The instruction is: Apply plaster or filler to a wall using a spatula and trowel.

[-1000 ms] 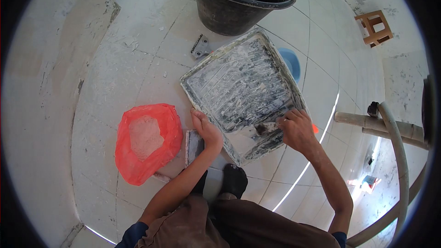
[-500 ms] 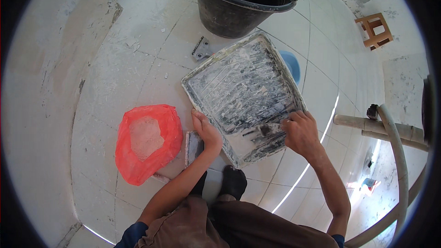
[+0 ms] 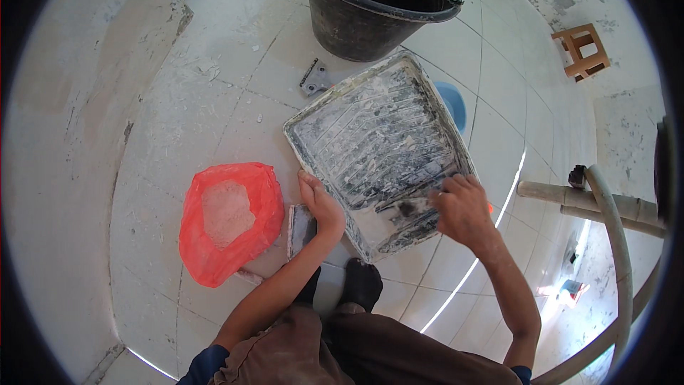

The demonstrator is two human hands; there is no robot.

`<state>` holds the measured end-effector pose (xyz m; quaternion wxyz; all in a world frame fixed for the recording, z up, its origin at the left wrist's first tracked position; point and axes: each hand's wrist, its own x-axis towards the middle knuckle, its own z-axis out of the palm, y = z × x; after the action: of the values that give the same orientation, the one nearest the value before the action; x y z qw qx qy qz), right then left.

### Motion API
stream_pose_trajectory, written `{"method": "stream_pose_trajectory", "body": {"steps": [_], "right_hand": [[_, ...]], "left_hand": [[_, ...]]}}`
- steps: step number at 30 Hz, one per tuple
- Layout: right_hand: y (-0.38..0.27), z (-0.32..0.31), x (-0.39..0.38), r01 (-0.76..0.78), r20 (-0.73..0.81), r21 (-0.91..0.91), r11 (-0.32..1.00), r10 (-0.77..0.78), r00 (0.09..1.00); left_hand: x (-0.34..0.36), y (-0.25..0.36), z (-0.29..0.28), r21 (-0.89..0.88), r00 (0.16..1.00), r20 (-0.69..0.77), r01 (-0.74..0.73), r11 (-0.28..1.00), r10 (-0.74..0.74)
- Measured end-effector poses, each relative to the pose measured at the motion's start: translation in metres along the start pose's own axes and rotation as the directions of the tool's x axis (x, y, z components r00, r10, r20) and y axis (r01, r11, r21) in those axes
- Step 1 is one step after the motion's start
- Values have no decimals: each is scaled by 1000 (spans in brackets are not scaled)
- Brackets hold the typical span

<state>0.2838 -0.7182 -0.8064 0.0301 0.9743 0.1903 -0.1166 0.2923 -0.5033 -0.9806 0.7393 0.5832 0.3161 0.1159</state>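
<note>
A paint tray (image 3: 377, 121), crusted with white and dark residue, lies tilted before me on the tiles. At its left rim my left hand (image 3: 320, 203) grips the edge, fingers curled over the side. My right hand (image 3: 464, 214) is over the lower right part of the tray, closed round a scraper (image 3: 420, 205). Motion blurs the blade, which is at the tray's bottom near some wet white paste (image 3: 374, 222). Left of my left hand sits a red plastic bag (image 3: 269, 192) with its mouth spread, holding pale powder (image 3: 226, 215).
A big black bucket (image 3: 363, 28) stands beyond the tray. Behind the tray's right rim is a blue basin (image 3: 452, 103). A grey flat tool (image 3: 313, 78) lies on the left. Poles (image 3: 556, 191) and a brown stool (image 3: 586, 53) are at the right.
My right hand has shifted slightly left and downward with the scraper. An orange spot now shows beside the tray's right rim. My left hand keeps its place.
</note>
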Motion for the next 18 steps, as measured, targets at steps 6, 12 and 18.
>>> {"method": "stream_pose_trajectory", "body": {"steps": [6, 12, 18], "right_hand": [[-1, 25, 4, 66, 43, 26, 997, -68, 997], [-14, 21, -4, 80, 35, 85, 993, -83, 996], [-28, -28, -35, -14, -101, 205, 979, 36, 994]], "left_hand": [[4, -5, 5, -90, 994, -40, -103, 991, 100], [4, -3, -1, -66, 998, 58, 7, 998, -3], [5, -6, 3, -51, 996, 13, -91, 995, 92]]}}
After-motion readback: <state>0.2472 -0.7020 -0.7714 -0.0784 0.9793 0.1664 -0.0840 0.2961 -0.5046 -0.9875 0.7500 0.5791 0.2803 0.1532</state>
